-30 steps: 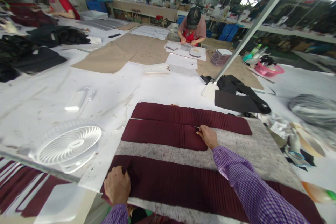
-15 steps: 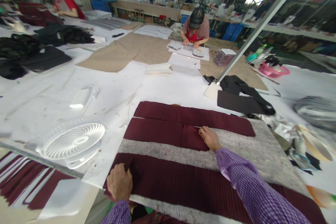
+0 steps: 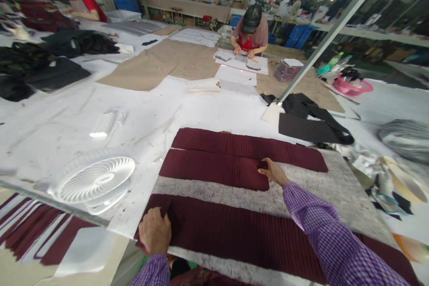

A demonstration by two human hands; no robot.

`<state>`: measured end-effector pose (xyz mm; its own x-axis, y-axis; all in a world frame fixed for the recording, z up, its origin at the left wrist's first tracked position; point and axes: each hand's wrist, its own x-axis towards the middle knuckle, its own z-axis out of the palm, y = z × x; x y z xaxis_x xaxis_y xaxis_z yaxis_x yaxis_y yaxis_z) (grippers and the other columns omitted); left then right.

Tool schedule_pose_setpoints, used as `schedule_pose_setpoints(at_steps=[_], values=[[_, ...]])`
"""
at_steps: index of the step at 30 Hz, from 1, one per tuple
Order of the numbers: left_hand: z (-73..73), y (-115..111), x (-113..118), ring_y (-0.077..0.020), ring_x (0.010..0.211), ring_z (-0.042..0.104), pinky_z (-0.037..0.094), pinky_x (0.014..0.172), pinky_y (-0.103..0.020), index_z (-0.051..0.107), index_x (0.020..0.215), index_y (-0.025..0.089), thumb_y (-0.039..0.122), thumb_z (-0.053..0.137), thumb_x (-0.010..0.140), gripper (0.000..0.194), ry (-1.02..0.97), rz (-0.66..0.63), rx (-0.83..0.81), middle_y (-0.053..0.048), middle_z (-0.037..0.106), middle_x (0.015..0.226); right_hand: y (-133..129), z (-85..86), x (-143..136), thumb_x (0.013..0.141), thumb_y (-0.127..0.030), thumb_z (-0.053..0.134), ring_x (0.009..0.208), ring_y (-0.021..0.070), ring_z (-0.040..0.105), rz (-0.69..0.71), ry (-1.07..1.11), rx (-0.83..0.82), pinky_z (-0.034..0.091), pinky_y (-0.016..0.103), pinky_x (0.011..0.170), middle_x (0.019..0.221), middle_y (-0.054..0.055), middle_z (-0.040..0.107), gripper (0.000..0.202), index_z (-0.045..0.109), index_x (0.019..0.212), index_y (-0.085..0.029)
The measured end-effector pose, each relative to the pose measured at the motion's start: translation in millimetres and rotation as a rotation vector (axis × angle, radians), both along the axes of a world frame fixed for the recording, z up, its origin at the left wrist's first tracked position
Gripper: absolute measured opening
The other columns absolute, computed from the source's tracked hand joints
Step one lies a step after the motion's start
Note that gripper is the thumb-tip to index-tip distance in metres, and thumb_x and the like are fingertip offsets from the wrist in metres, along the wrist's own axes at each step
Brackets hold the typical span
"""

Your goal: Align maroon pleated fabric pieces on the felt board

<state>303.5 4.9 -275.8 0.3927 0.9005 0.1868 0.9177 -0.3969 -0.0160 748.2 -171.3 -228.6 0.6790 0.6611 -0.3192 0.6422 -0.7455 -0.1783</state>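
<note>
Three long maroon fabric pieces with pleats lie in front of me. My left hand (image 3: 155,231) is closed at the left end of the nearest pleated fabric strip (image 3: 228,234), where a fold rises beside the thumb. My right hand (image 3: 274,172) is at the right end of the shorter middle strip (image 3: 204,167), thumb and finger around its upper corner; the fingertips are partly hidden. Just beyond it lies the far strip (image 3: 197,139), flat, with pleats toward its right. All three rest on a mottled grey board (image 3: 311,192). My right forearm crosses above the nearest strip.
A white fan (image 3: 103,178) lies at left, a white device (image 3: 104,124) behind it. A metal pole (image 3: 321,49) rises beside black fabric pieces (image 3: 308,128). Tape rolls and scraps are at right. Across the table, a person (image 3: 250,35) handles small grey pieces.
My right hand has shifted slightly right, and its thumb and finger show more apart. The middle strip's right end looks flatter. My left hand keeps its place on the nearest strip.
</note>
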Motion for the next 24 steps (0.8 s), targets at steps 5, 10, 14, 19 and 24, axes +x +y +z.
schedule_pose_setpoints(at_steps=[5,10,14,19,24], values=[[1.8,-0.7,0.6,-0.0237,0.079,0.051,0.034,0.072,-0.035,0.055,0.091,0.014,0.029,0.035,0.092,0.025,0.025,-0.002,0.013,-0.006,0.054,0.079,7.1,2.2,-0.4,0.091,-0.037,0.056,0.092,0.0192,0.063,0.031,0.011,-0.036,0.052,0.040,0.081,0.106,0.006,0.064,0.031,0.057,0.114,-0.016],[3.7,-0.7,2.1,-0.0235,0.080,0.052,0.035,0.072,-0.035,0.055,0.091,0.014,0.028,0.037,0.091,0.023,0.038,-0.009,0.028,-0.006,0.055,0.079,10.1,7.3,1.0,0.092,-0.036,0.056,0.085,0.0168,0.063,0.081,0.039,-0.095,0.053,0.037,0.078,0.097,0.004,0.066,0.023,0.062,0.100,-0.015],[4.7,-0.3,2.8,-0.0231,0.078,0.052,0.035,0.071,-0.034,0.055,0.090,0.015,0.028,0.038,0.091,0.021,0.039,-0.014,0.042,-0.005,0.055,0.078,12.0,8.7,5.7,0.091,-0.035,0.057,0.085,0.0167,0.063,0.111,0.057,-0.120,0.053,0.036,0.077,0.097,0.004,0.066,0.023,0.062,0.100,-0.015],[4.5,-0.5,2.8,-0.0229,0.078,0.052,0.036,0.071,-0.034,0.055,0.090,0.015,0.027,0.039,0.091,0.020,0.040,-0.013,0.056,-0.005,0.056,0.078,15.2,8.6,11.2,0.091,-0.035,0.057,0.085,0.0167,0.063,0.125,0.071,-0.140,0.053,0.036,0.077,0.097,0.004,0.066,0.022,0.063,0.099,-0.015],[4.7,-0.5,2.5,-0.0226,0.077,0.052,0.036,0.071,-0.034,0.055,0.090,0.014,0.026,0.040,0.090,0.019,0.045,-0.014,0.062,-0.005,0.056,0.078,15.7,7.6,13.8,0.091,-0.034,0.057,0.085,0.0167,0.064,0.126,0.080,-0.132,0.053,0.036,0.076,0.096,0.004,0.066,0.022,0.063,0.099,-0.015]])
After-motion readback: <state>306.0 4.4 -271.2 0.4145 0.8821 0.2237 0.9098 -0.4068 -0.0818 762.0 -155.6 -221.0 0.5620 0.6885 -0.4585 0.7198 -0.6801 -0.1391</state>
